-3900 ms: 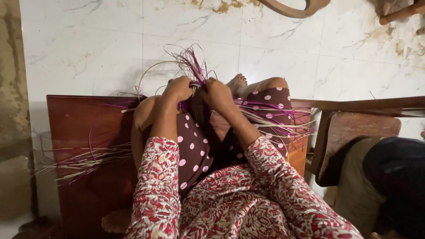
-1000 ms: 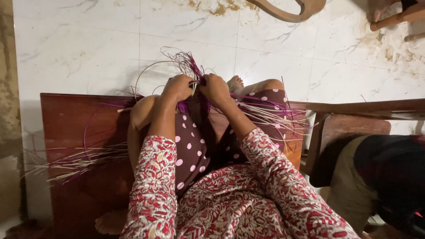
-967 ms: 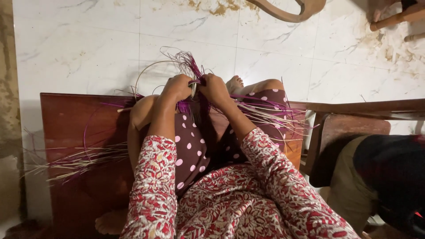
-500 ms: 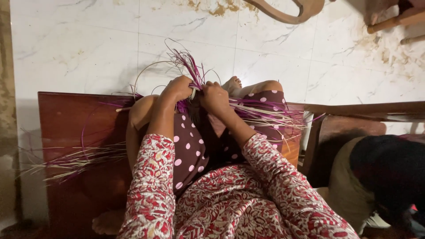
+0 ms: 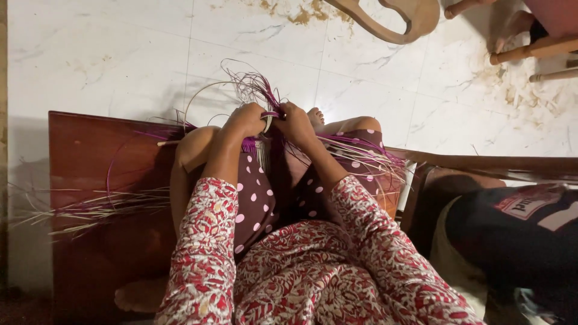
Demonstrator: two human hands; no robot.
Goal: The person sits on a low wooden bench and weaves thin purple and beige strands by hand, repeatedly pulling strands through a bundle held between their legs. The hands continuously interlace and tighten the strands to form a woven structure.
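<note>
A: Hands are seen in the middle of the frame, close together. What is held in them?

B: A bunch of purple strips [image 5: 260, 90] is held. The left hand [image 5: 247, 119] is closed around it from the left side, and the right hand [image 5: 295, 122] is closed on it from the right. Both grips are tight, with the fingers curled in. The two hands are almost touching.

A: Where is the bunch?

B: It is found just above the knees, in the middle of the frame. The purple ends are fanned out above the hands, over the white floor [image 5: 108, 54].

A: What else is seen?

B: A loose pile of pale and purple strips [image 5: 96, 207] is laid at the left of the frame, on a brown wooden seat [image 5: 84, 150]. More strips [image 5: 361, 150] are spread over the right knee. A wooden chair [image 5: 397, 18] is seen at the top right. A dark bag [image 5: 512, 241] is seen at the lower right.
</note>
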